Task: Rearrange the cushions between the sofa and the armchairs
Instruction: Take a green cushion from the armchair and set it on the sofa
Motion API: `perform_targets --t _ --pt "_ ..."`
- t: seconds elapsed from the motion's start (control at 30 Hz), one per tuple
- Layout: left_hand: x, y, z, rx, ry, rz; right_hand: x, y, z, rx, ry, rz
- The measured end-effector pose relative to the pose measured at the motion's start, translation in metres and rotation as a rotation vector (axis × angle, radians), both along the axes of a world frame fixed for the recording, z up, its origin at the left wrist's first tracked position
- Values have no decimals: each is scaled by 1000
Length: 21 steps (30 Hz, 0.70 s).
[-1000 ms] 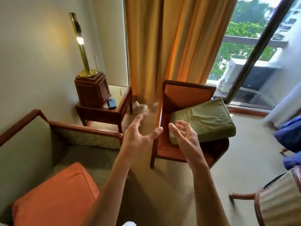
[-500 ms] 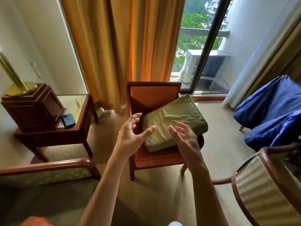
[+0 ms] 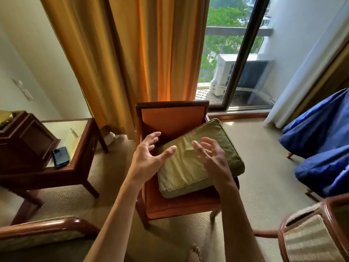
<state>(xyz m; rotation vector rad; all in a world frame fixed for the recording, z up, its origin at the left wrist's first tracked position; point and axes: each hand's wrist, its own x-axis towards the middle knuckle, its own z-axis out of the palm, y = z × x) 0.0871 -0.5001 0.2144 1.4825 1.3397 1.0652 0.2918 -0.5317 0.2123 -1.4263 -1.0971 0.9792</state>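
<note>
An orange armchair [image 3: 170, 118] carries a green cushion [image 3: 188, 167], lying askew on its seat and overhanging the right edge. Left of the armchair, a wooden worktop [image 3: 75, 167] bears a dark phone [image 3: 60, 157] and a wooden box [image 3: 28, 140].

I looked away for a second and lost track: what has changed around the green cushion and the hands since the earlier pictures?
The view swung from the sofa to face the orange armchair, which now looks closer. Both hands have reached forward: the left hand and right hand now hover spread over the green cushion. Nothing was grasped or released. The cushion still lies askew on the armchair seat; the phone stays on the side table.
</note>
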Motion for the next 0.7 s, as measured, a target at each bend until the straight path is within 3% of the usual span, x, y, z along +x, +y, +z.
perform_targets --t 0.33,0.53,0.7 --pt "78 88 -18 -73 76 45 105 112 -6 -48 87 39" --pt "77 157 -29 -145 137 62 126 175 -27 -105 34 39" --pt "78 236 -50 -208 81 54 126 244 -33 -173 2 85"
